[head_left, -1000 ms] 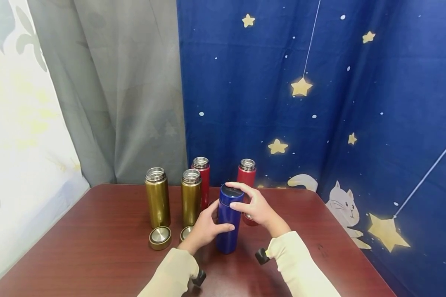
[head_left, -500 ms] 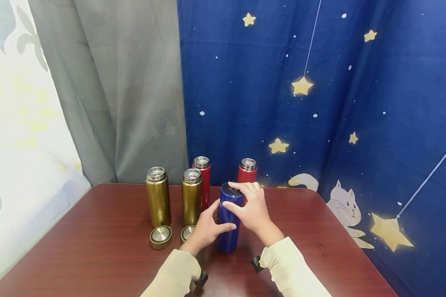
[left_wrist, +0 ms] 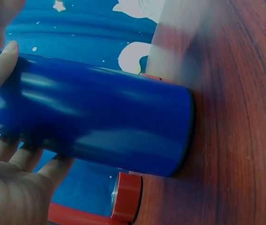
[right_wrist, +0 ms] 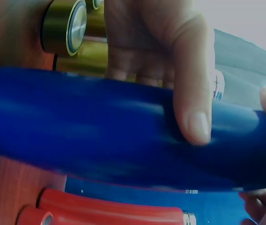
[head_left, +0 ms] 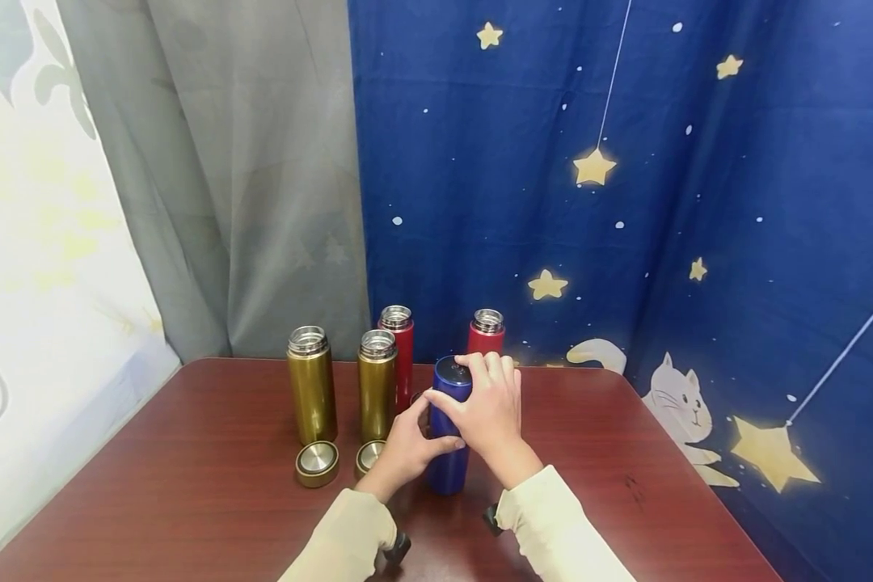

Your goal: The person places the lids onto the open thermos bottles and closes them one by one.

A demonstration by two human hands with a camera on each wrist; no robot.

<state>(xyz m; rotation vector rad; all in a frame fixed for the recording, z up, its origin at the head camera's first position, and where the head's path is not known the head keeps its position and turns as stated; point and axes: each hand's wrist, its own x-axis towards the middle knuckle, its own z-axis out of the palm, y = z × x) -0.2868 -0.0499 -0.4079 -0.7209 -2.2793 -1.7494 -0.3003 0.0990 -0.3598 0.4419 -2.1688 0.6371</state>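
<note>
A blue thermos bottle stands upright on the table in front of me. My left hand grips its body from the left, with the thumb across the front and the other fingers behind, as the left wrist view shows. At the top, my right hand holds the blue lid, which has a black top, between thumb and fingers. The lid sits on the bottle. In the left wrist view the bottle's base is close over the table.
Left of the blue bottle stand two uncapped gold bottles, with gold lids before them. Two uncapped red bottles stand farther back. A red lid shows in the left wrist view. Curtains hang behind the table.
My right hand has turned around the lid, its thumb moving left across the front and its wrist swinging inward. My left hand has kept its hold on the bottle.
</note>
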